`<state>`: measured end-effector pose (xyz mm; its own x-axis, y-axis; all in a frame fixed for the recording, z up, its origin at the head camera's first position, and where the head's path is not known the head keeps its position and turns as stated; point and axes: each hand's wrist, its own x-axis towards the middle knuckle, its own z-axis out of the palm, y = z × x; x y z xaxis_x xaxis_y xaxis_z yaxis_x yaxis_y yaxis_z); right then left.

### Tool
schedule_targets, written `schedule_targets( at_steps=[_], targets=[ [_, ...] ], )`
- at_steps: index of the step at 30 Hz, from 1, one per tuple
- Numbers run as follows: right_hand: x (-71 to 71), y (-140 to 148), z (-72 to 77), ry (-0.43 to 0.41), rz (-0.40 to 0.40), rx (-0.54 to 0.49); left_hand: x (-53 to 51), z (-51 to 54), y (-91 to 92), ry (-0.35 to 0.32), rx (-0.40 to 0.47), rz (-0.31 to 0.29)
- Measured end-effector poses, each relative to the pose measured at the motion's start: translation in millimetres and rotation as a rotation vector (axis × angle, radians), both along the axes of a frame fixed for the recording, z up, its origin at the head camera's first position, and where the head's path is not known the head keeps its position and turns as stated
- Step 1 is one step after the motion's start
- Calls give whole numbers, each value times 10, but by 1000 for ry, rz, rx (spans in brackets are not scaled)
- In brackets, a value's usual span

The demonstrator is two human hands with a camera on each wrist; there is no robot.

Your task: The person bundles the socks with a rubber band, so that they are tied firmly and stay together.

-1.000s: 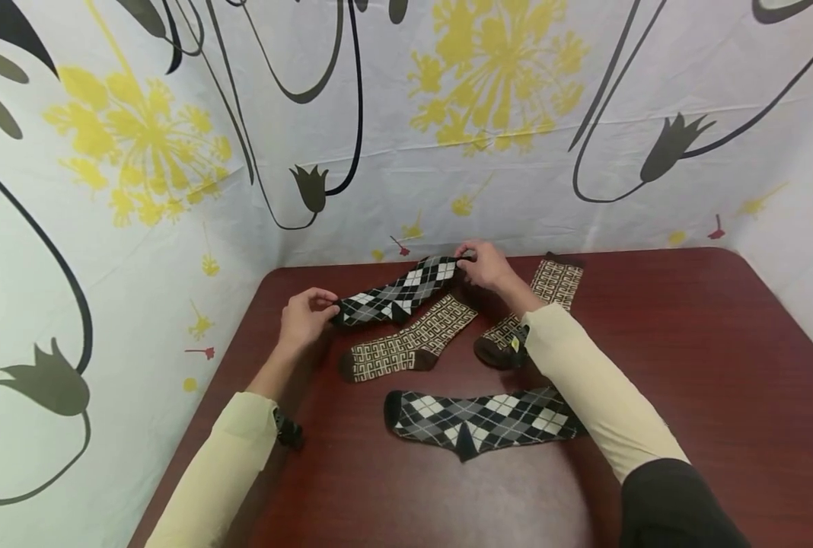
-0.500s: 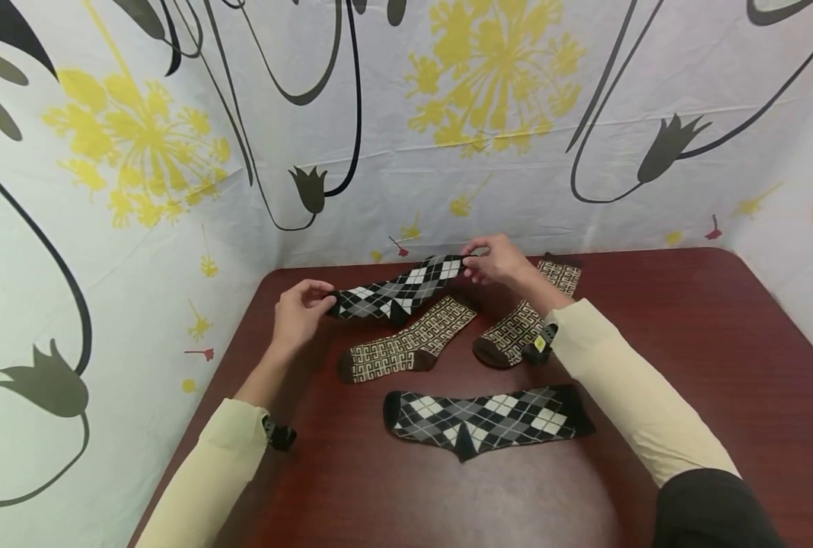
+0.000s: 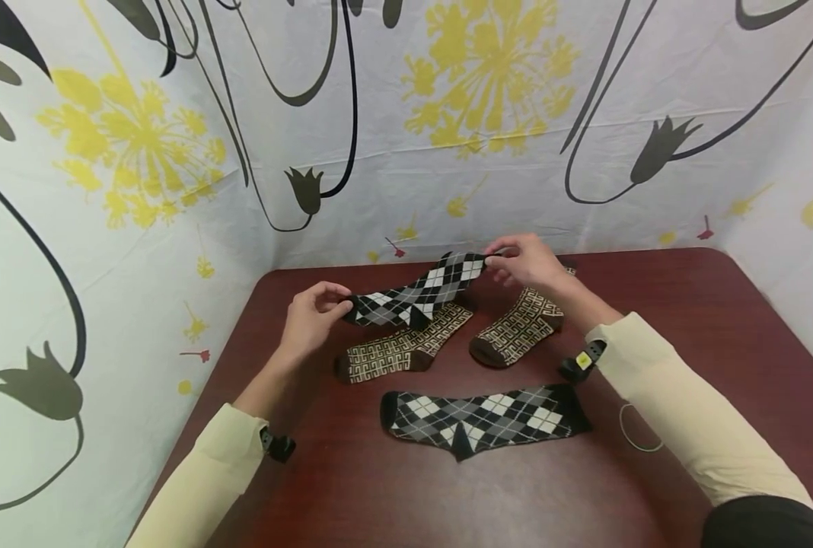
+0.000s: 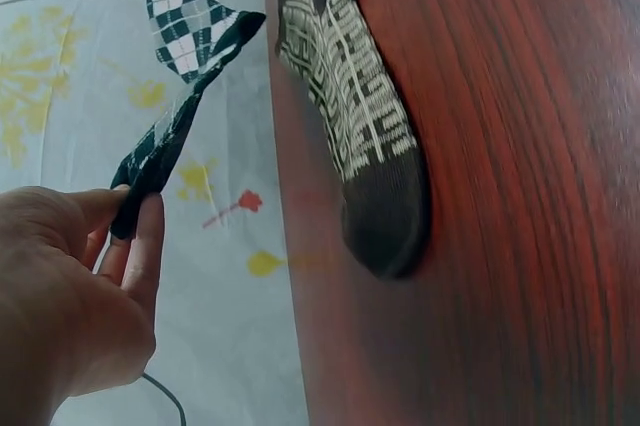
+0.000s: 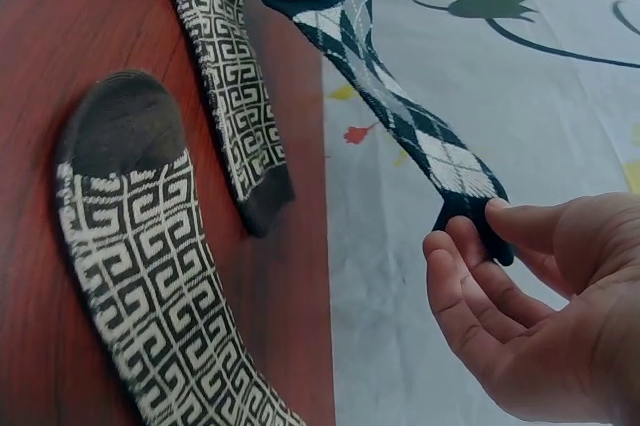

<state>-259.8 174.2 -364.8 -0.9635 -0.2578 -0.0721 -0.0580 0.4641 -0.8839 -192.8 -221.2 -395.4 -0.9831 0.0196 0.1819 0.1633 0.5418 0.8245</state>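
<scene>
A black, grey and white argyle sock (image 3: pixel 423 295) is stretched between both hands above the table's far part. My left hand (image 3: pixel 308 318) pinches its black toe end. My right hand (image 3: pixel 531 262) pinches the black cuff at the other end, also seen in the right wrist view, where the right hand (image 5: pixel 540 306) grips the cuff of the sock (image 5: pixel 400 111). Beneath the held sock lies a brown patterned sock (image 3: pixel 386 358), partly covered by it in the head view. In the left wrist view the left hand (image 4: pixel 90 286) holds the sock (image 4: pixel 165 141) between thumb and fingers.
A second brown patterned sock (image 3: pixel 516 333) lies on the right, partly behind my right hand and forearm. Another argyle sock (image 3: pixel 485 418) lies flat nearer the front of the dark red table (image 3: pixel 352 495). A patterned cloth (image 3: pixel 406 137) hangs behind the table.
Both hands have moved to the right with the argyle sock, which now overlaps the left brown sock in the head view. The right forearm has swung off the front argyle sock's cuff.
</scene>
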Motion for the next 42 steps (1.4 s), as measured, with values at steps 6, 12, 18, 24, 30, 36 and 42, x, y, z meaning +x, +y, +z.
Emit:
schedule_targets(
  at_steps=[6, 12, 18, 24, 30, 36, 42],
  targets=[
    [167, 215, 24, -29, -12, -110, 85, 57, 123, 6, 39, -62],
    [296, 414, -10, -127, -7, -269, 157, 69, 230, 5, 56, -119],
    [468, 574, -41, -178, -4, -366, 222, 43, 337, -23, 78, -179],
    [657, 684, -69, -181, -45, -418, 304, 40, 435, -50, 73, -208],
    [832, 786, -155, -125, -145, -399, 380, 22, 490, -106, 55, -227],
    [985, 909, -247, -75, -165, -275, 435, 10, 513, -146, 68, -261],
    [1113, 1003, -324, -49, -128, -213, 460, -32, 487, -190, 39, -311]
  ],
)
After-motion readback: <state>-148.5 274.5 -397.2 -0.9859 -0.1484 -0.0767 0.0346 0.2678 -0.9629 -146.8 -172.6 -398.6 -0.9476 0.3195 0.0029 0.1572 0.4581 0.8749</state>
